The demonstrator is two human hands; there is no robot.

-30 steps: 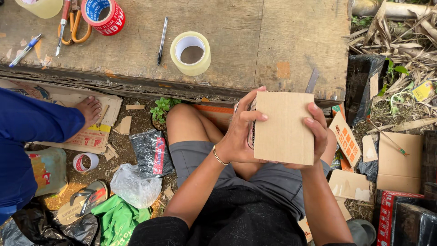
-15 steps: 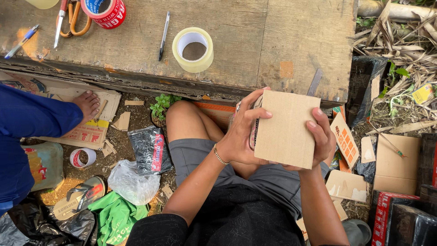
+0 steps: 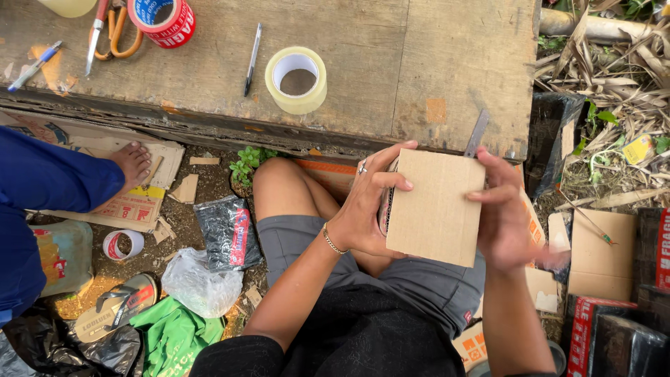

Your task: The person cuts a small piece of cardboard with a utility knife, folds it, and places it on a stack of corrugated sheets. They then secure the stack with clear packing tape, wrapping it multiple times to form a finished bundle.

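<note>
Seen from above, a seated person holds a small brown cardboard box w/ both hands over the lap, just in front of a worn wooden table. The left hand is curled round the box's left edge, fingers spread across the front face, thumb side hidden behind; a ring on one finger and a thin bracelet at the wrist. The right hand is half closed on the box's right edge, fingertips hooked over the front near the top corner. Box is tilted a little, top edge abt level w/ the table's near edge. A thin metal blade sticks up just behind the box's top right corner; can't tell if either hand grips it.

On the table, well apart from the hands: a roll of clear packing tape, a black pen beside it, a red-and-white tape roll, orange-handled scissors and a blue pen near the left edge.

At left a second person in a blue garment, bare foot resting on flattened cardboard. Ground litter incl. a small tape roll, a black packet, a clear plastic bag, a sandal and green fabric.
</note>
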